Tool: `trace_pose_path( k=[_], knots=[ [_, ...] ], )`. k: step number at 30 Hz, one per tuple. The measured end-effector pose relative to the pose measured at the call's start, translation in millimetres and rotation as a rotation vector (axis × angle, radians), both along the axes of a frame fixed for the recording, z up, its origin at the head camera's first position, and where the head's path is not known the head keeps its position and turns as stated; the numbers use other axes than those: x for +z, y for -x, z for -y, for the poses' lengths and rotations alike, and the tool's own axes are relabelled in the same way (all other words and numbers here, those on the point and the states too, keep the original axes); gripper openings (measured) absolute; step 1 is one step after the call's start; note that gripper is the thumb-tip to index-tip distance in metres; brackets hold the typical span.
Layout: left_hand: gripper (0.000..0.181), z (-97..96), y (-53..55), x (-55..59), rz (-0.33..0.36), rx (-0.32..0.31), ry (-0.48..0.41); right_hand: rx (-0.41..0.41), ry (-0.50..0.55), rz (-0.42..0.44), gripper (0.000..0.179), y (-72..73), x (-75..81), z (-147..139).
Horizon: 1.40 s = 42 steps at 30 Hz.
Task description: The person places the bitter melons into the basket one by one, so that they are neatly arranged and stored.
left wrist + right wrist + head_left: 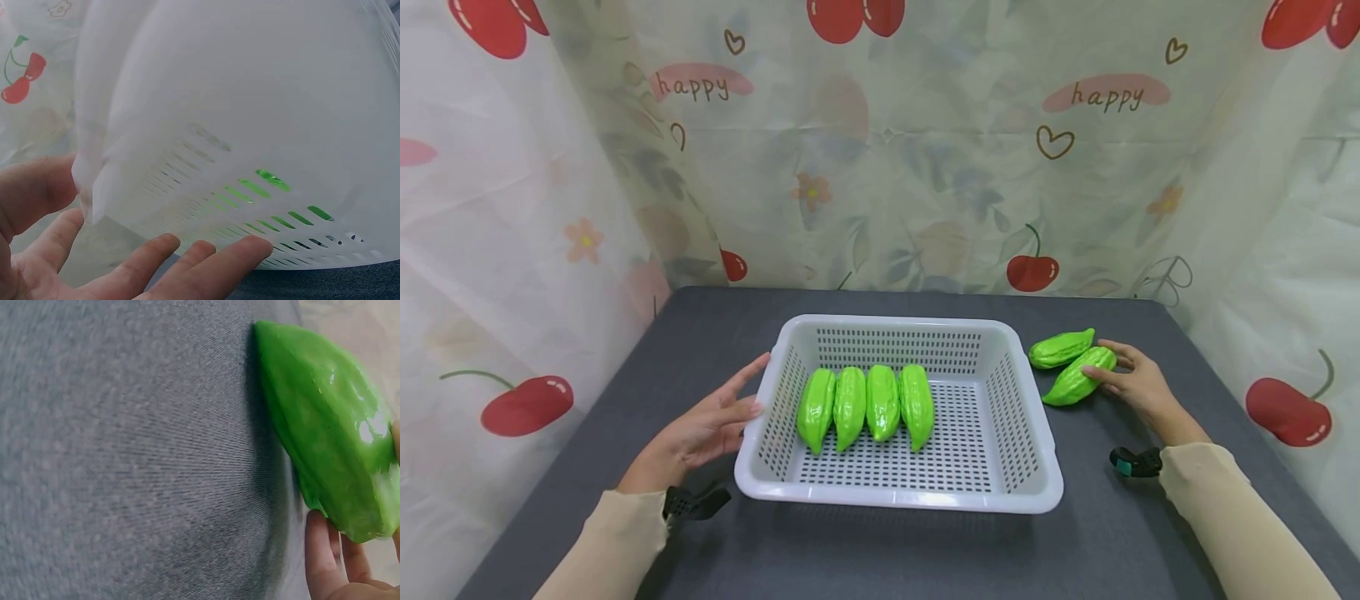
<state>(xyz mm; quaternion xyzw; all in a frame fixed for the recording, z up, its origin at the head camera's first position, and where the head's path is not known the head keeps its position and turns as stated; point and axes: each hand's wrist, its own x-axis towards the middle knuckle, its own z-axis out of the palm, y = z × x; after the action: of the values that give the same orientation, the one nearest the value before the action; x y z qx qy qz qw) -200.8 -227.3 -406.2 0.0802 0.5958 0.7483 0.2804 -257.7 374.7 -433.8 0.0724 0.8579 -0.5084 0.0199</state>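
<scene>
1. Four green gourds [865,406] lie side by side in the white basket [1037,450], lengthwise front to back, toward its left half. Two more sit outside on the desk [880,550], to the right of the basket: a far gourd [1060,348] and a near gourd [1078,377], close together, possibly touching.
2. Right hand [1138,382]: fingers rest on the near gourd's right end, thumb at its near side. The right wrist view shows fingertips [322,550] under the gourd's tip, loosely curved. Judged a light touch, not yet a closed grip.
3. Left hand [703,429]: fingers straight and spread, pressed flat against the basket's left wall, nothing held. The left wrist view confirms open fingers [206,262] along the slotted wall.
4. Step in hand, as judged: the outside gourds are being gathered into the basket, the left hand steadying it; four are in, two are out.
5. Next move, as judged: the right hand needs to close round the near gourd, lift it over the right rim, and set it in the free right half beside the row.
6. Hard to make out: the right wrist view is blurred and cuts the gourd off at the frame edge; the far gourd is out of it. The left wrist view is filled by the basket wall; green shows only through the slots. Dark clips at both wrists are unclear.
</scene>
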Motion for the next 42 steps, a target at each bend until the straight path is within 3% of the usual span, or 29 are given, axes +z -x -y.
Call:
trace_pose_path(
  k=[6, 13, 20, 24, 35, 42],
  knots=[
    [0.084, 0.1, 0.3, 0.3, -0.007, -0.005, 0.002, 0.018, 0.095, 0.008, 0.087, -2.6, 6.6, -0.5],
    [0.085, 0.5, 0.7, 0.2, -0.009, -0.008, 0.001, -0.011, 0.127, -0.017, 0.088, -2.9, 14.9, 4.0],
    [0.084, 0.6, 0.5, -0.3, -0.004, -0.003, -0.001, -0.008, 0.167, -0.055, 0.079, 7.3, 7.4, -7.3],
    [0.084, 0.3, 0.3, -0.1, 0.003, 0.002, -0.004, 0.011, 0.267, -0.110, 0.075, 13.2, 4.3, -12.3],
    [0.084, -0.8, -0.4, 1.7, 0.004, 0.006, 0.002, 0.101, 0.515, -0.225, 0.075, -9.5, 44.3, 13.8],
    [0.085, -0.9, -0.4, 1.4, 0.003, 0.009, 0.012, 0.117, 0.562, -0.236, 0.079, -16.8, 59.1, 20.9]
  ],
)
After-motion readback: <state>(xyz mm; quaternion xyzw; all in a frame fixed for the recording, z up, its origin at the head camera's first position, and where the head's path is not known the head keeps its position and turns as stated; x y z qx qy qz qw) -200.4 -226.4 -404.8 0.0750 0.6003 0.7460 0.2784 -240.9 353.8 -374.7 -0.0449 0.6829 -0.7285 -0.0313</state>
